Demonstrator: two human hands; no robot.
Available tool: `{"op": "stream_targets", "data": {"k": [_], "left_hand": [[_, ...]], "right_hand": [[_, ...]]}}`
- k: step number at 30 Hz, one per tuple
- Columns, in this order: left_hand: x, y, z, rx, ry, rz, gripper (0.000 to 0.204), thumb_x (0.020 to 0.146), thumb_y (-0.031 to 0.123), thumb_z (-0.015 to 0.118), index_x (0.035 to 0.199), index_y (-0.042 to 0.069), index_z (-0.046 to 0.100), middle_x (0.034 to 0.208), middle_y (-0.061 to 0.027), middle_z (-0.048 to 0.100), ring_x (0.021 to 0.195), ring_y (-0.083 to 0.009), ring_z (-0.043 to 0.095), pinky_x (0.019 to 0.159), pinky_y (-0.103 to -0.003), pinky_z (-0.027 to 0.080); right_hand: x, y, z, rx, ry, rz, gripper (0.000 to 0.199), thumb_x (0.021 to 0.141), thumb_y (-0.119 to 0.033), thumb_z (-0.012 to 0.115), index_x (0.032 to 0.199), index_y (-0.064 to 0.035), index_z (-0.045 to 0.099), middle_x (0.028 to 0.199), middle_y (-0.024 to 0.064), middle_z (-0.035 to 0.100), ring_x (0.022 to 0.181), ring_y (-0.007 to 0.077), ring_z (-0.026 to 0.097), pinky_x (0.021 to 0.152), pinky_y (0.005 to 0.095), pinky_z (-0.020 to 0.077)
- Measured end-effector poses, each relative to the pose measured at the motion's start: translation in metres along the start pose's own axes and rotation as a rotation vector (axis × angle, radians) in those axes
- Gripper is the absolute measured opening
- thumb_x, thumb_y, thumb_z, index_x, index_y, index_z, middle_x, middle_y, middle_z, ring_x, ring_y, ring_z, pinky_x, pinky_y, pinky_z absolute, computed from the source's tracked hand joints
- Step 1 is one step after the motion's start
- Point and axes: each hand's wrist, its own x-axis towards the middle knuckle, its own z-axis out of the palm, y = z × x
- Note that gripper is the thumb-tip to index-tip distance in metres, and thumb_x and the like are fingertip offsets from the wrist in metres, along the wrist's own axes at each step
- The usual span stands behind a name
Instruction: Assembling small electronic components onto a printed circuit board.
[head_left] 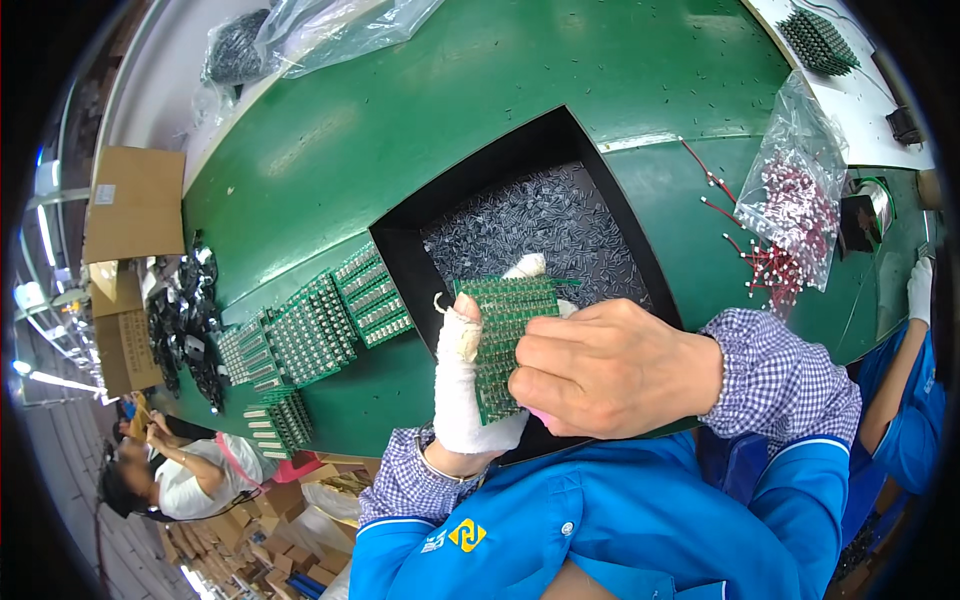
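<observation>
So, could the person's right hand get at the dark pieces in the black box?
Probably yes: the black box is open on top, and the dark pieces lie bare beyond the right hand, though the green board in the left hand hides some.

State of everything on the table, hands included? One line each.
Left hand: white-gloved, gripping the circuit board.
Right hand: curled over the board, fingertips hidden.
Circuit board: held up, in front of the tray's contents.
Black tray: open, partly filled.
Small dark pieces: loose, heaped in the tray.
Red wires: some bagged, some loose on the table.
</observation>
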Motion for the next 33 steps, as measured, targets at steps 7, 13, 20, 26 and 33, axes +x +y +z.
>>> {"op": "stream_targets", "data": {"k": [7,13,20,26,33], "left_hand": [[0.001,-0.003,-0.002,0.053,0.063,0.044,0.058,0.096,0.046,0.043,0.133,0.002,0.048,0.121,-0.0168,0.060,0.106,-0.0259,0.061,0.094,-0.034,0.050],[0.002,-0.002,-0.005,0.173,0.098,-0.002,0.059,0.097,0.048,0.043,0.132,0.002,0.049,0.122,-0.0157,0.060,0.106,-0.0249,0.061,0.095,-0.034,0.049],[-0.004,-0.001,0.002,0.035,0.000,-0.038,0.057,0.098,0.047,0.044,0.134,0.003,0.049,0.123,-0.0129,0.060,0.106,-0.0211,0.060,0.092,-0.034,0.050],[-0.006,0.005,0.009,0.039,0.034,0.032,0.053,0.099,0.037,0.042,0.140,0.003,0.040,0.114,-0.0134,0.060,0.093,-0.0201,0.062,0.084,-0.027,0.050],[-0.009,0.006,0.007,1.585,-0.020,0.845,0.098,0.066,0.038,0.079,0.144,0.003,0.031,0.106,-0.0146,0.059,0.083,-0.0267,0.060,0.085,-0.040,0.048]], "right_hand": [[0.002,0.001,0.000,0.122,0.150,0.017,0.015,0.077,-0.010,0.065,0.090,-0.0053,0.058,0.079,0.0055,0.050,0.063,0.0179,0.050,0.048,0.0265,0.0396],[0.001,0.002,0.005,0.034,0.095,-0.052,0.017,0.074,-0.011,0.067,0.088,-0.0061,0.058,0.079,0.0056,0.051,0.063,0.0185,0.051,0.048,0.0265,0.0395],[0.008,-0.009,0.000,0.006,0.065,-0.036,0.014,0.074,-0.007,0.065,0.086,-0.0064,0.058,0.078,0.0055,0.050,0.063,0.0180,0.050,0.048,0.0266,0.0388],[-0.004,-0.005,-0.014,0.186,0.163,0.136,0.016,0.072,0.001,0.062,0.086,-0.0048,0.058,0.077,0.0045,0.050,0.062,0.0146,0.046,0.048,0.0243,0.0368],[0.003,-0.013,-0.019,0.431,0.462,0.579,0.024,0.069,0.009,0.060,0.091,-0.0017,0.062,0.077,0.0033,0.052,0.062,0.0109,0.044,0.053,0.0208,0.0375]]}}
